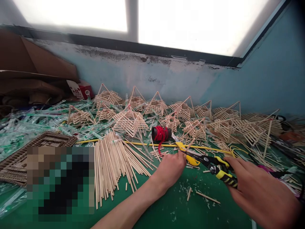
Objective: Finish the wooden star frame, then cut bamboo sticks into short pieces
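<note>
My left hand (172, 168) is closed in a pinch around a short wooden stick (190, 143) that pokes up past the fingers. My right hand (259, 190) wraps around the black-and-yellow handles of a pair of pliers (220, 170). The jaws of the pliers reach left to the stick beside my left fingertips; whether they grip it I cannot tell. Just behind my left hand lie a yellow-handled tool (192, 160), partly hidden, and a dark spool wound with red thread (162, 133). A fanned pile of wooden sticks (114, 165) spreads to the left of my left wrist.
Several stacked-stick frames with peaked tops (131, 122) line the table along the blue wall (152, 78). Clear plastic wrappers (35, 122) and a woven square piece (52, 140) lie at left. A yellow cable (143, 144) crosses the green table (166, 206). Cardboard (47, 58) stands back left.
</note>
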Tool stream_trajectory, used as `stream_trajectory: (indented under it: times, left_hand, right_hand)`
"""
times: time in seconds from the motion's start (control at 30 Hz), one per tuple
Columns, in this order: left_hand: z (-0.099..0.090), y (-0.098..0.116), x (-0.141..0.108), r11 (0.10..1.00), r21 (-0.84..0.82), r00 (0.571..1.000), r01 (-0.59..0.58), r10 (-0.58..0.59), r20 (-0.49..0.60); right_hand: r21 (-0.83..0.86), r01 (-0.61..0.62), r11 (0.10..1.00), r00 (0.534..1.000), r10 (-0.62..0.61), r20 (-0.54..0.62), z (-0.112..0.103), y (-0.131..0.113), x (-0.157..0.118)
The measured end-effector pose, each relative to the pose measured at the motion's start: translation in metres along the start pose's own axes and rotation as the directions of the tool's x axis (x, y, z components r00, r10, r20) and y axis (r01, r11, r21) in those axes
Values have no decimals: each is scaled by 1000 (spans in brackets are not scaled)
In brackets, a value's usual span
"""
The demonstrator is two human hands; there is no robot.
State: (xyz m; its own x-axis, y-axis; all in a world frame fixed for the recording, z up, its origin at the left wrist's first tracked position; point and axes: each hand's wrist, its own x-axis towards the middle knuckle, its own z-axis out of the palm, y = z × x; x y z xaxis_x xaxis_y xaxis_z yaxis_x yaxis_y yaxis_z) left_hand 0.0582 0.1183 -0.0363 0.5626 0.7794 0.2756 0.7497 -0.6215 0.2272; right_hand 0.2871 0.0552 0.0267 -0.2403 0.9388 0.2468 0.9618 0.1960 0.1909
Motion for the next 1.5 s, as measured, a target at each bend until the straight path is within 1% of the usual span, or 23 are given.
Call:
stream_trajectory:
  times: [0.2, 0.3, 0.33, 0.4, 0.47, 0.57, 0.63, 0.7, 0.77, 0.8, 0.9, 0.97, 1.07, 1.17, 1.23, 1.33, 1.43, 1.5]
  left_hand:
    - [4, -1, -1, 1000, -8, 1000, -13, 13, 2]
    - [6, 0, -1, 999, -20, 999, -37, 37, 8]
    - [6, 1, -1, 999, -26, 999, -41, 41, 8]
    - [6, 3, -1, 998, -43, 999, -35, 35, 4]
    - [4, 4, -1, 998, -65, 1000, -21, 20, -7]
    - [1, 4, -1, 993, -116, 999, -13, 9, -38]
    - [-2, 3, -1, 986, -165, 998, -10, 0, -61]
    - [-4, 1, -1, 975, -221, 997, 2, -20, -77]
    - [-8, -2, -2, 965, -261, 995, 26, -50, -85]
    - [-9, -4, -2, 962, -272, 994, 38, -64, -87]
    - [-15, -8, -2, 959, -274, 991, 75, -102, -84]
    - [-21, -11, -3, 965, -241, 991, 99, -117, -63]
    - [-29, -14, -3, 977, -163, 990, 136, -138, -2]
    - [-35, -17, -3, 978, -137, 987, 157, -150, 63]
    - [-38, -21, -2, 971, -158, 980, 178, -161, 115]
    - [-41, -27, 0, 947, -234, 964, 222, -176, 201]
    - [-44, -31, 1, 923, -309, 958, 229, -157, 240]
    - [-45, -32, 1, 919, -319, 955, 232, -152, 256]
  right_hand:
    - [-35, 37, 999, 999, -38, -31, 2, 1, -1]
    - [-81, 62, 995, 997, -66, -43, 8, 9, -1]
    - [-91, 82, 992, 995, -86, -40, 12, 14, -1]
    - [-72, 158, 985, 987, -157, 7, 19, 23, -2]
    - [-34, 161, 986, 986, -159, 45, 26, 31, -4]
    - [35, 60, 998, 995, -63, 77, 34, 34, -5]
    - [139, 3, 990, 991, -22, 135, 38, 32, -3]
    - [270, -61, 961, 982, 8, 190, 40, 27, 2]
    - [383, -156, 911, 969, 66, 238, 41, 19, 9]
    - [435, -206, 877, 955, 83, 284, 41, 14, 12]
    - [573, -335, 748, 897, 67, 438, 41, -1, 19]
    - [633, -395, 665, 873, 58, 484, 42, -11, 22]
    - [672, -465, 577, 840, 46, 541, 46, -21, 23]
    - [676, -508, 534, 811, 34, 584, 52, -29, 24]
    - [669, -522, 529, 800, 31, 599, 55, -31, 25]
    - [659, -537, 527, 786, 29, 618, 55, -31, 25]
    - [652, -540, 533, 777, 18, 629, 51, -28, 25]
    - [653, -544, 527, 762, -17, 648, 49, -27, 25]
